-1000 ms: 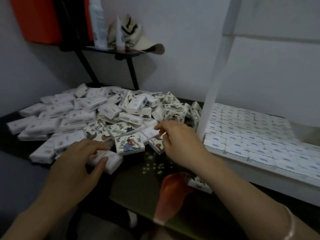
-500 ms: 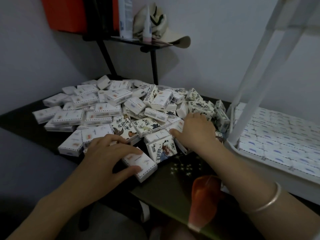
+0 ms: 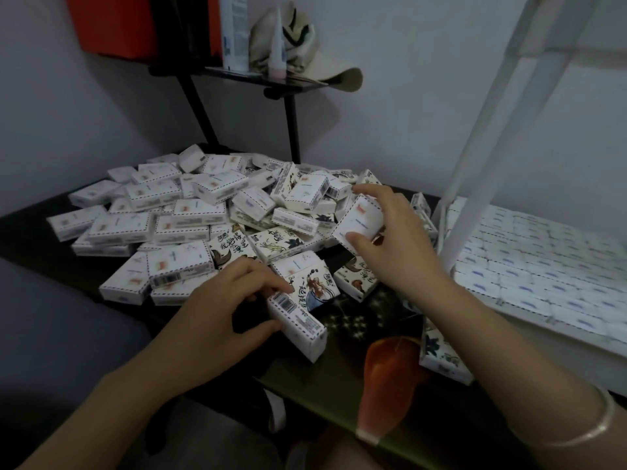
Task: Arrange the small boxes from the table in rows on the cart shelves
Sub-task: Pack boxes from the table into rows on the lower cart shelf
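Both hands have a box now, where half a second back they were just lying flat on the heap. The right hand (image 3: 400,242) has pulled a white box (image 3: 358,225) up clear of the pile (image 3: 190,212). Thumb is on the near face and fingers are curled over the far top edge, so that's a proper grip, with the box tilted in the air. The left hand (image 3: 224,310) has tipped its barcode box (image 3: 298,325) up off the table (image 3: 339,378). Fingers pinch the top, thumb sits along the near side, barcode face turned up, right at the front edge of the pile.

Everything else is a loose jumble of small boxes on the dark table, some plain side up, some showing the ink drawings. One more box (image 3: 441,359) sits near the table edge, just beside the right forearm. Off to the right, the cart shelf (image 3: 576,354) is packed with neat rows of boxes (image 3: 529,252) behind the white cart post (image 3: 481,164). Silver bracelet (image 3: 583,432) on the right wrist.
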{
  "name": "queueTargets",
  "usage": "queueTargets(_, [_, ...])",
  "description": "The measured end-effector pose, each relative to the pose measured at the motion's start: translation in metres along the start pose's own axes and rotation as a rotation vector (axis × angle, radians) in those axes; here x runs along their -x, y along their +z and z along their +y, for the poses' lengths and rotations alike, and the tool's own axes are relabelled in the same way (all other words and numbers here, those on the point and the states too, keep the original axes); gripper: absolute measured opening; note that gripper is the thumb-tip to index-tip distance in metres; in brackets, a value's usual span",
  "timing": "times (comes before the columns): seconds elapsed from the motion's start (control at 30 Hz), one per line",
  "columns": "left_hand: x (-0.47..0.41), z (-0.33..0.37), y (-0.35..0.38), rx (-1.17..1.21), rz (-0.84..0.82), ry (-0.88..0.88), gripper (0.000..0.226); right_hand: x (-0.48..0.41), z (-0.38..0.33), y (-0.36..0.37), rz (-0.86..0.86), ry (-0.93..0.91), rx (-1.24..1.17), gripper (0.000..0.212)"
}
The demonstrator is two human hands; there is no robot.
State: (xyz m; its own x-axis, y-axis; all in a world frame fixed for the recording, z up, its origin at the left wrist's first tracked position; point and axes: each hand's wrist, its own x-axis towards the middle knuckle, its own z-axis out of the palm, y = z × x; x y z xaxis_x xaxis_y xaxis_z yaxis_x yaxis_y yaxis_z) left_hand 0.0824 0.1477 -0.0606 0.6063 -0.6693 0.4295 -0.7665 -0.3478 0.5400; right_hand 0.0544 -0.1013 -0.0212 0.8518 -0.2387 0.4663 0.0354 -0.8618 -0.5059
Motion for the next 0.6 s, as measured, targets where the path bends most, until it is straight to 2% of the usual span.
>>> queueTargets(0.13, [-0.004,0.002,0.004,0.106,-0.045,-0.017,0.03,0.015,-0.005,-0.018,-0.022,-0.051,-0.105,0.059])
queueTargets(0.27, [-0.008,0.01,0.004,0.191,0.022,-0.046,0.031,0.031,-0.011,-0.039,-0.062,0.008,-0.374,0.055])
queueTargets(0.4, [-0.022,0.032,0.007,0.34,0.027,-0.012,0.031,0.047,-0.009,-0.063,-0.047,0.091,-0.599,0.042])
queueTargets(0.6, [-0.06,0.08,0.033,0.486,-0.075,0.073,0.03,0.075,0.016,-0.131,0.146,0.149,-0.595,0.039])
